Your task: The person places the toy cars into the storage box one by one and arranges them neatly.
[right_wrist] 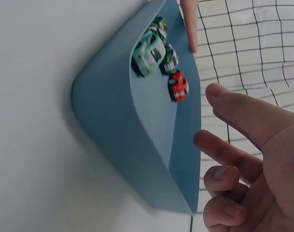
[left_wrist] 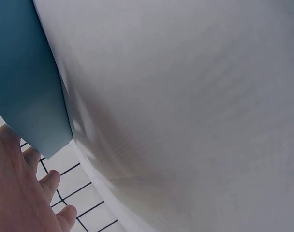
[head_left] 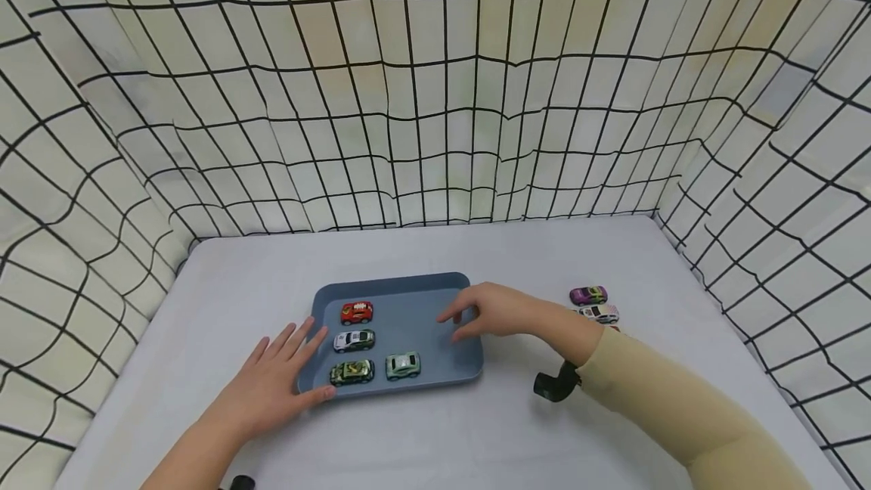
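A blue-grey tray (head_left: 435, 363) holds a red toy car (head_left: 357, 313), a white and dark toy car (head_left: 354, 340), a camouflage-patterned toy car (head_left: 351, 373) and a mint-green toy car (head_left: 403, 365). The first three line up along its left side; the mint one sits right of the camouflage one. Spread fingers of my left hand (head_left: 272, 388) lie at the tray's left edge, thumb by the near corner. Over the tray's right end hovers my right hand (head_left: 495, 310), thumb and forefinger apart, holding nothing. The right wrist view shows the gap between that thumb and forefinger (right_wrist: 229, 152).
On the white tablecloth (head_left: 517, 437), right of the tray, are a purple toy car (head_left: 588, 295) and a white patterned one (head_left: 599, 313); a reddish bit shows behind my sleeve. A black curved piece (head_left: 558, 384) sits below my right wrist. Netting (head_left: 435, 150) over pale cloth surrounds the table's back and sides.
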